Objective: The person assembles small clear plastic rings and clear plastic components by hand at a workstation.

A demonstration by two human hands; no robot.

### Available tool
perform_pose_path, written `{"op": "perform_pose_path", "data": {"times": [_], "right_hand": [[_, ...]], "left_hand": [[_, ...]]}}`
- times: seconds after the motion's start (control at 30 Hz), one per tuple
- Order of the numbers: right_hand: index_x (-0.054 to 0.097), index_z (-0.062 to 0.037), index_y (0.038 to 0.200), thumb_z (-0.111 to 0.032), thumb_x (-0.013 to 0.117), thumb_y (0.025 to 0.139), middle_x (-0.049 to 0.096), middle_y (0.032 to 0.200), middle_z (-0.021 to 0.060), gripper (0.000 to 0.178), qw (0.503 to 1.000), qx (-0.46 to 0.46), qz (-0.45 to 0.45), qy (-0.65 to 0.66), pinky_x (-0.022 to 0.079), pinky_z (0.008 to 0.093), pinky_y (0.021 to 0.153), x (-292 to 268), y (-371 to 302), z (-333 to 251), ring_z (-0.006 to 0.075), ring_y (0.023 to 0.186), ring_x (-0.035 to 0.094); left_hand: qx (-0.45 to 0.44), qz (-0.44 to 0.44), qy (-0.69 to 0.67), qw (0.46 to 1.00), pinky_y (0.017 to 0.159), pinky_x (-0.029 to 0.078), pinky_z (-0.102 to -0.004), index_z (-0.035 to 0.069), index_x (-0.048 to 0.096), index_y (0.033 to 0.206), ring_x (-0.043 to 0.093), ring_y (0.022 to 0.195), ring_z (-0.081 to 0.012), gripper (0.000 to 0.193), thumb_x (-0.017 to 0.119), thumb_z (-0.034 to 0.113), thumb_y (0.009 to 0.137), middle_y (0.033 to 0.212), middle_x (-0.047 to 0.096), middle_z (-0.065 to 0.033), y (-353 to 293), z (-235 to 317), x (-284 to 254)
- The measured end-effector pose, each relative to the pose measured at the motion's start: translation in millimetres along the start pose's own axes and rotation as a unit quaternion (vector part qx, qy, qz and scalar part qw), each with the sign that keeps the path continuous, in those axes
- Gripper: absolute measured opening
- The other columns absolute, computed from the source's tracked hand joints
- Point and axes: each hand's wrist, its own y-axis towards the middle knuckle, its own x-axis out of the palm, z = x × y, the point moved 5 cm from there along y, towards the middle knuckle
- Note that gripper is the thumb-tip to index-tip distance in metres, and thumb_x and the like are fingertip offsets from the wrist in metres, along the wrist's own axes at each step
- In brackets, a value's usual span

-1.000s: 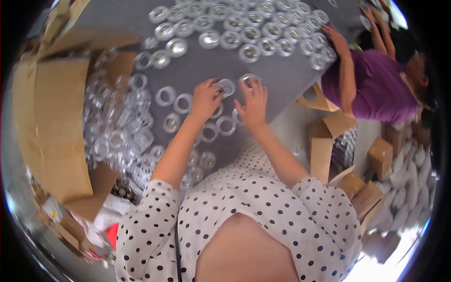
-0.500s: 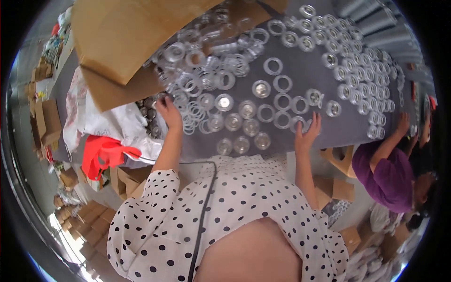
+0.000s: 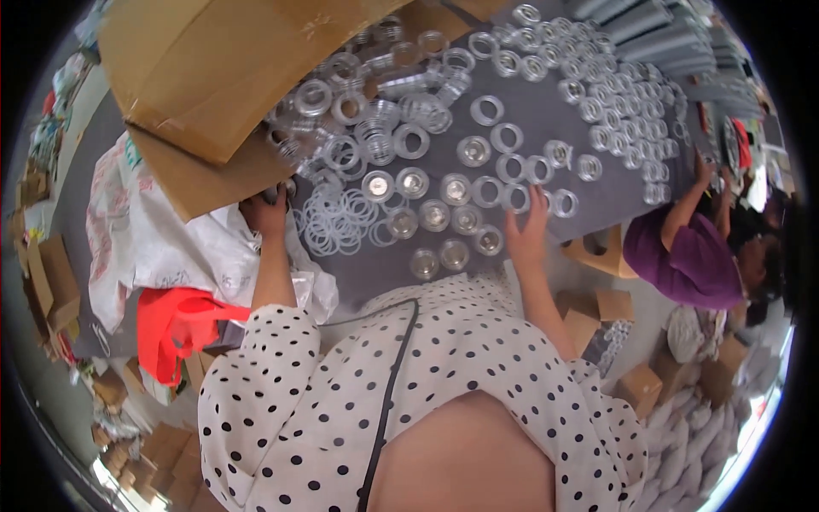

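My left hand is at the mouth of a white woven bag, beside the cardboard flap. Its fingers are curled down among small shiny metal pieces, and what they grip is hidden. My right hand has its fingers stretched out and thumb apart, at the edge of a clear ring lying on the grey cloth. Another clear ring lies just right of it. Between the hands stand several clear round pieces with metal centres. A heap of thin translucent rings lies right of my left hand.
A large tilted cardboard box spills clear plastic rings onto the table. Rows of clear pieces with metal centres fill the far right, beside grey tubes. A red bag hangs at left. A person in purple works at right.
The view has turned, shifting the table leftward. My left hand has moved toward me, away from the clear rings and over the metal pieces. My right hand stays by the same rings.
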Motion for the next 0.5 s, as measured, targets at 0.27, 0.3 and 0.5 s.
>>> {"op": "perform_pose_path", "data": {"times": [0.27, 0.3, 0.5], "right_hand": [[0.035, -0.0037, 0.123, -0.011, 0.059, 0.072, 0.032, 0.128, 0.0198, 0.057, 1.0, 0.001, -0.015, 0.005, 0.028, 0.0408, 0.097, 20, -30, -8, 0.036, 0.119, 0.031], [0.035, -0.0045, 0.123, -0.011, 0.059, 0.071, 0.032, 0.128, 0.0199, 0.058, 0.999, 0.011, -0.022, 0.032, 0.03, 0.0403, 0.097, 21, -29, -14, 0.0363, 0.118, 0.032], [0.037, -0.0077, 0.122, -0.014, 0.057, 0.073, 0.034, 0.127, 0.0176, 0.054, 0.998, 0.03, -0.018, 0.049, 0.036, 0.037, 0.091, 6, -31, -38, 0.0351, 0.114, 0.038]], "left_hand": [[0.213, -0.015, -0.065, 0.975, 0.089, 0.032, -0.0472, 0.003, 0.051, 0.106, 0.043, 0.102, -0.0393, 0.051, 0.067, 0.031, 0.066, 0.11, 0.049, -0.0205, 10, -18, 11], [0.2, -0.058, -0.037, 0.977, 0.087, 0.034, -0.0465, 0.003, 0.05, 0.108, 0.043, 0.102, -0.0408, 0.051, 0.066, 0.029, 0.067, 0.113, 0.048, -0.0205, 17, -23, 11], [0.213, 0.124, -0.024, 0.969, 0.088, 0.034, -0.0451, -0.001, 0.05, 0.107, 0.046, 0.1, -0.0375, 0.049, 0.064, 0.023, 0.067, 0.109, 0.051, -0.0221, -3, -10, -9]]}}
